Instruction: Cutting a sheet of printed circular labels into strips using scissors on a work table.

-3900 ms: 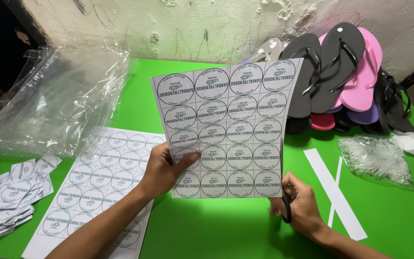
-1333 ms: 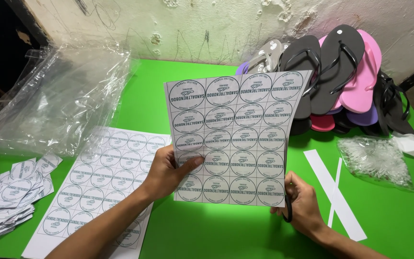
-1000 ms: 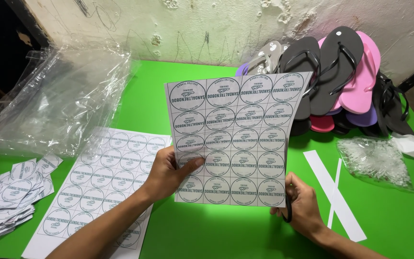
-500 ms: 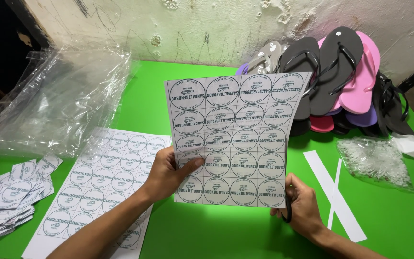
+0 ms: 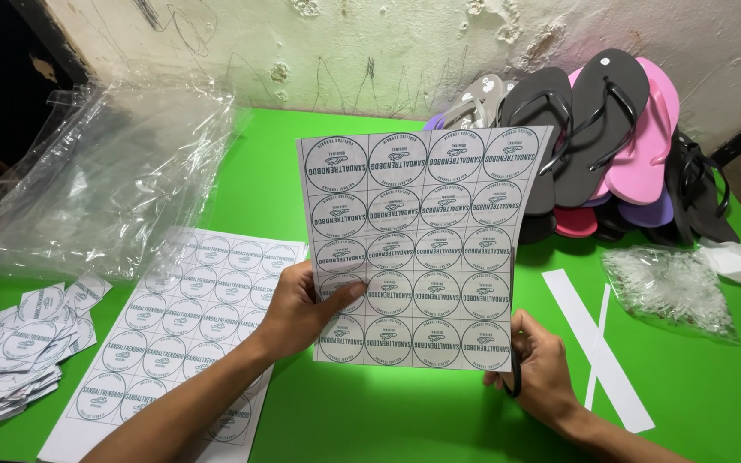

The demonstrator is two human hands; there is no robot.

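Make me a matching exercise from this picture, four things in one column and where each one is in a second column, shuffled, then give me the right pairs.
Things:
1. sheet of round labels
2. pile of cut labels
3. flip-flops
4. clear plastic bags

Places:
A. stacked by the wall, far right of the green table
B. held up between the left hand and right hand
C. heaped at the far left, by the dark doorway
D. near left edge of the table

Pairs: 1-B, 2-D, 3-A, 4-C
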